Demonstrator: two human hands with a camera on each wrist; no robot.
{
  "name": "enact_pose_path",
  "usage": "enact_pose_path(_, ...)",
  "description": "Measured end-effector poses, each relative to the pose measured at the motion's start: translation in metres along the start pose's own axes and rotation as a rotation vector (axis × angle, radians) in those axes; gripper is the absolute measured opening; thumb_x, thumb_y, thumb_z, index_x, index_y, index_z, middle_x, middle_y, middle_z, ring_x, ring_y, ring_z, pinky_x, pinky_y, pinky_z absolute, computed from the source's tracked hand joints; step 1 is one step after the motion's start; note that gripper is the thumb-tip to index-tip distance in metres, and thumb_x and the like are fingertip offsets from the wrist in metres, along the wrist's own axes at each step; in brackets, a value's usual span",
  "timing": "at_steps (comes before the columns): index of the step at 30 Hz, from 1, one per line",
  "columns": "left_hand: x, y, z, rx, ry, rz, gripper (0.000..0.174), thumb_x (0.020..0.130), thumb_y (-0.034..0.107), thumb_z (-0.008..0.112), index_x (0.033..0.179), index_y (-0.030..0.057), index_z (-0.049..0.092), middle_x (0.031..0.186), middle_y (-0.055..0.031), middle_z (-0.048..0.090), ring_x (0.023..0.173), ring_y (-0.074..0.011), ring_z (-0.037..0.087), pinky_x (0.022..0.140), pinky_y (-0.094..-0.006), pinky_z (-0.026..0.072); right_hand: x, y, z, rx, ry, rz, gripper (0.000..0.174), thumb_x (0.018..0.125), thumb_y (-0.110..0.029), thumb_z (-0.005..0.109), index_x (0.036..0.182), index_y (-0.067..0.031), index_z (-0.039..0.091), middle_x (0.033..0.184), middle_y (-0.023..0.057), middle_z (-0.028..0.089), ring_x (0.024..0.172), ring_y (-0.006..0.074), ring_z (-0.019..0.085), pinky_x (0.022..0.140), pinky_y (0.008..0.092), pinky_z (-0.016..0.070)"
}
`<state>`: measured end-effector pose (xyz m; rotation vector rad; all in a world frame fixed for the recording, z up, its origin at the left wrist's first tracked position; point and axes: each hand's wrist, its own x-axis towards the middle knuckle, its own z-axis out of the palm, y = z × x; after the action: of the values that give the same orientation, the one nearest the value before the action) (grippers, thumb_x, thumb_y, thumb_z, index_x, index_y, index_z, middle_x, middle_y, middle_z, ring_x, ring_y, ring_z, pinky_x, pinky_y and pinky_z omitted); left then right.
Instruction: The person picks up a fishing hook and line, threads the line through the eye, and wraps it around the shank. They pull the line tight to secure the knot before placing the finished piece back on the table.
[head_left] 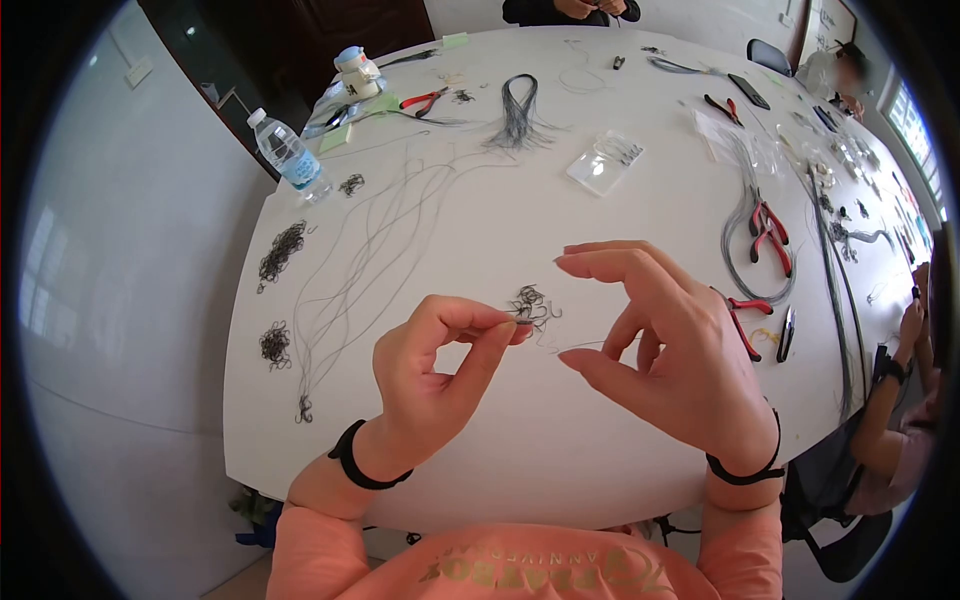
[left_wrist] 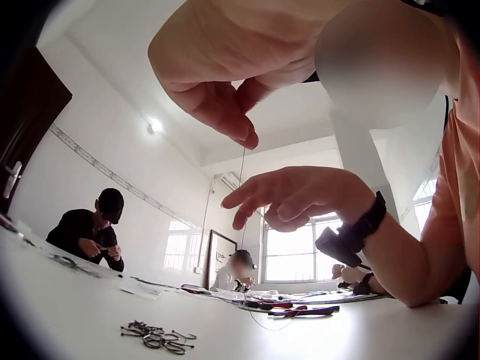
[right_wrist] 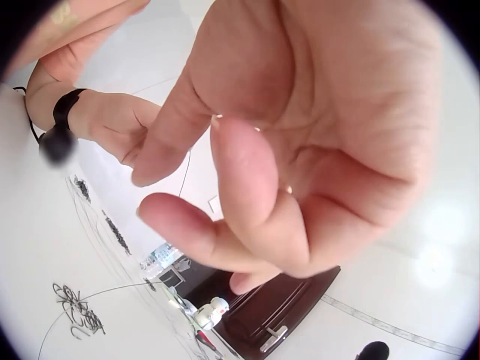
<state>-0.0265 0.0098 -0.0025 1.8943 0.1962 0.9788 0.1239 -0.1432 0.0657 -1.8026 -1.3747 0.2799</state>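
Note:
My left hand (head_left: 435, 365) pinches a small dark piece (head_left: 523, 322), apparently a hook, between thumb and index finger. A thin clear line hangs from those fingertips in the left wrist view. To the right, my right hand (head_left: 675, 350) has its thumb and index finger wide apart and its other fingers bent; the line passes by them, and whether they touch it I cannot tell. Behind the left fingertips lies a small pile of dark hooks (head_left: 530, 298), seen also in the left wrist view as loose hooks (left_wrist: 157, 337) and in the right wrist view as a pile (right_wrist: 79, 309).
Two hook piles (head_left: 282, 250) (head_left: 274, 345) and long loose lines (head_left: 345, 285) are on the left of the white table (head_left: 480, 450). Red-handled pliers (head_left: 768, 238), a line bundle (head_left: 518, 115) and a plastic packet (head_left: 604, 163) lie beyond. A bottle (head_left: 290, 158) stands far left. Other people sit around.

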Motion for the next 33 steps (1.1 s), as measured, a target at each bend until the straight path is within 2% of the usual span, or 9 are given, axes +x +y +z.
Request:
enact_pose_path(2,0.001,-0.002,0.000,0.037,-0.010,0.049,0.010,0.092,-0.005,0.068,0.097,-0.0010,0.061,0.087,-0.0095,0.075,0.080,-0.0160,0.074,0.072,-0.0252,0.0584,-0.001,0.003,0.011,0.106,-0.025,-0.040,0.038,0.078,-0.001,0.079,0.113,-0.0005,0.063,0.120,0.0093,0.068,0.072,0.0136,0.072,0.053,0.0231,0.0533)
enact_pose_path(3,0.001,-0.003,-0.001,0.073,-0.015,0.100,0.011,0.091,-0.006,0.069,0.097,-0.0008,0.062,0.088,-0.0090,0.075,0.080,-0.0159,0.074,0.071,-0.0253,0.0582,0.001,0.007,0.019,0.143,-0.002,-0.074,0.030,0.082,-0.003,0.074,0.108,-0.0037,0.059,0.103,0.0100,0.069,0.075,0.0218,0.074,0.056,0.0322,0.0555)
enact_pose_path(6,0.001,-0.004,0.000,0.100,-0.011,0.158,0.014,0.087,-0.008,0.070,0.096,-0.0001,0.064,0.090,-0.0086,0.075,0.078,-0.0156,0.072,0.069,-0.0254,0.0571,0.004,0.022,0.035,0.122,0.087,-0.208,0.026,0.083,-0.002,0.073,0.104,-0.0032,0.059,0.096,0.0089,0.070,0.075,0.0218,0.074,0.056,0.0319,0.0556)
enact_pose_path(12,0.005,0.001,-0.003,0.188,-0.017,0.239,0.016,0.083,-0.010,0.072,0.091,0.0021,0.065,0.086,-0.0071,0.070,0.072,-0.0161,0.066,0.064,-0.0256,0.0528,0.002,0.010,0.032,0.151,0.031,-0.110,0.018,0.082,0.000,0.072,0.095,-0.0029,0.060,0.090,0.0093,0.068,0.071,0.0219,0.072,0.057,0.0308,0.0552)
enact_pose_path(15,0.006,-0.002,-0.003,0.190,-0.009,0.276,0.016,0.083,-0.009,0.074,0.091,0.0027,0.065,0.085,-0.0060,0.068,0.071,-0.0153,0.062,0.062,-0.0259,0.0502,0.002,0.018,0.041,0.267,0.086,-0.159,0.017,0.081,0.002,0.072,0.093,-0.0028,0.061,0.086,0.0076,0.066,0.067,0.0216,0.070,0.056,0.0306,0.0543)
enact_pose_path(24,0.002,0.000,-0.004,0.005,-0.030,0.058,0.012,0.086,-0.005,0.072,0.090,0.0038,0.065,0.085,-0.0040,0.067,0.070,-0.0114,0.057,0.061,-0.0229,0.0448,0.008,0.021,0.041,0.029,0.237,-0.381,0.017,0.074,0.003,0.074,0.083,-0.0053,0.063,0.076,0.0051,0.057,0.063,0.0226,0.059,0.053,0.0350,0.0467)
enact_pose_path(27,0.002,0.000,-0.004,0.007,-0.032,0.075,0.013,0.085,-0.006,0.072,0.090,0.0037,0.065,0.085,-0.0040,0.066,0.070,-0.0114,0.057,0.059,-0.0232,0.0446,0.009,0.022,0.041,-0.033,0.261,-0.470,0.016,0.073,0.003,0.074,0.081,-0.0057,0.063,0.074,0.0049,0.057,0.064,0.0238,0.057,0.054,0.0353,0.0463)
enact_pose_path(31,0.003,0.001,-0.005,0.062,-0.041,0.140,0.013,0.085,-0.006,0.073,0.089,0.0038,0.065,0.084,-0.0041,0.065,0.069,-0.0121,0.056,0.058,-0.0236,0.0444,0.008,0.021,0.040,0.085,0.205,-0.385,0.014,0.075,0.004,0.073,0.080,-0.0056,0.064,0.071,0.0040,0.056,0.062,0.0213,0.057,0.053,0.0334,0.0463)
enact_pose_path(33,0.003,0.000,-0.005,0.098,-0.038,0.194,0.014,0.084,-0.007,0.073,0.089,0.0039,0.065,0.083,-0.0040,0.064,0.068,-0.0128,0.056,0.057,-0.0239,0.0443,0.008,0.018,0.036,0.221,0.087,-0.236,0.012,0.078,0.003,0.073,0.081,-0.0042,0.064,0.070,0.0038,0.057,0.059,0.0178,0.058,0.051,0.0305,0.0462)
